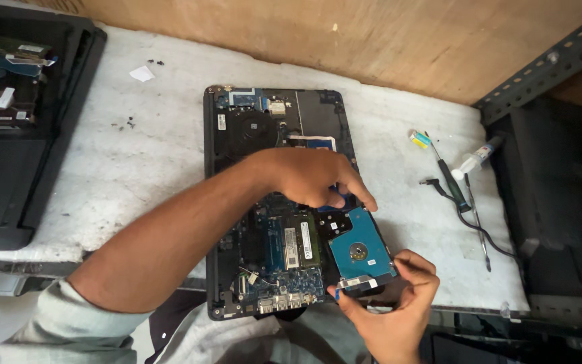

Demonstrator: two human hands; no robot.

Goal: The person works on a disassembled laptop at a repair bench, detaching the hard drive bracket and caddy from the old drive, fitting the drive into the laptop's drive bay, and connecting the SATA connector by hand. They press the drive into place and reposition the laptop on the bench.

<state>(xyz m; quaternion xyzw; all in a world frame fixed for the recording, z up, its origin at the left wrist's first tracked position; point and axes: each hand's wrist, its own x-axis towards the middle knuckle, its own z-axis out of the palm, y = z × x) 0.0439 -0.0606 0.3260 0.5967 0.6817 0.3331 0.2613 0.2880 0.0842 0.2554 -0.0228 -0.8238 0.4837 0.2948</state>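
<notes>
Right hand (389, 307) pinches near edge of blue hard drive (360, 253), tilted half out of its bay in opened laptop (274, 202) on worktop (136, 162); left hand (314, 176) fingertips steady its far edge.

White label (290, 244) on memory module (rectangular)

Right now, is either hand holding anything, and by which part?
Both hold the blue hard drive: right hand pinches its near end at the metal bracket, left hand fingertips rest on its far edge.
</notes>
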